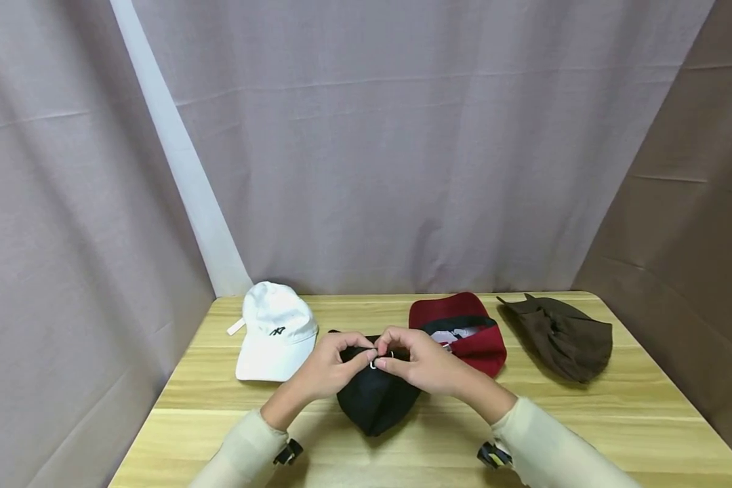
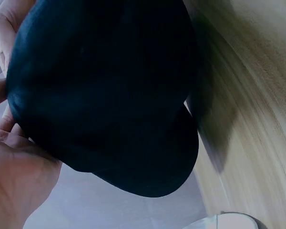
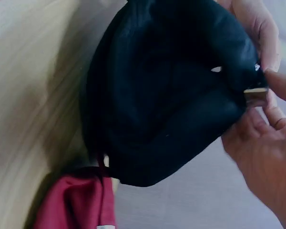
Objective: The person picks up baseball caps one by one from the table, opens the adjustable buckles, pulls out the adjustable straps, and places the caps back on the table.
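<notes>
A black cap [image 1: 378, 400] is held just above the front middle of the table, between both hands. My left hand [image 1: 335, 362] pinches its upper edge between thumb and fingers. Opposite it, my right hand [image 1: 427, 362] pinches the same edge by the strap, and the two hands' fingertips nearly meet. A small metal buckle [image 3: 255, 90] shows at the strap in the right wrist view. The cap's rounded crown [image 2: 100, 86] fills most of the left wrist view, with its brim [image 2: 157, 152] below. The cap partly hides the fingers there.
To the left lies a white cap [image 1: 274, 332] with a dark logo. A red cap [image 1: 482, 346] lies upturned just behind my right hand, and a crumpled dark brown cap [image 1: 564, 335] rests farther right. The wooden table [image 1: 634, 420] backs onto a grey curtain [image 1: 366, 169].
</notes>
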Motion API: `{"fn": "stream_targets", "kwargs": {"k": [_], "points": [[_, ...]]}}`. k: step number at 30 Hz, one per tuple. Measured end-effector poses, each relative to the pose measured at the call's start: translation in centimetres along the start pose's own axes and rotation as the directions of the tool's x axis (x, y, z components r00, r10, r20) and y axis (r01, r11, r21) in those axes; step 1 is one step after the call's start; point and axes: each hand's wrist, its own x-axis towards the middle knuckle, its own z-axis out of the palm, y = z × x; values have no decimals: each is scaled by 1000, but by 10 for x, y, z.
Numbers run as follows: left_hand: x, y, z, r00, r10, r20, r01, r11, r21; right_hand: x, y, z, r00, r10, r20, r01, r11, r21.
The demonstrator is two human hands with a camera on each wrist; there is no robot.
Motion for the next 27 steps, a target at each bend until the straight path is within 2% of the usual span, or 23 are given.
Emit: {"fn": "stream_targets", "kwargs": {"k": [4, 7, 13, 16, 21, 27], "points": [[1, 3, 3, 999, -52, -16, 52, 998, 46, -1, -7, 1, 997, 16, -79, -28, 988, -152], [2, 3, 6, 998, -64, -25, 65, 997, 48, -2, -10, 3, 993, 23, -116, -49, 973, -226], [0, -4, 10, 998, -64, -21, 65, 997, 45, -2, -11, 6, 990, 73, -122, -109, 939, -325], [0, -6, 10, 998, -65, -14, 66, 998, 12, -2, -10, 6, 992, 86, -97, -113, 941, -318], [0, -7, 10, 999, -46, -1, 45, 998, -39, -2, -6, 4, 994, 101, -39, -107, 968, -227], [0, -6, 7, 1000, -18, 6, 18, 997, -69, 2, -4, 1, 997, 74, 16, -70, 984, -166]]}}
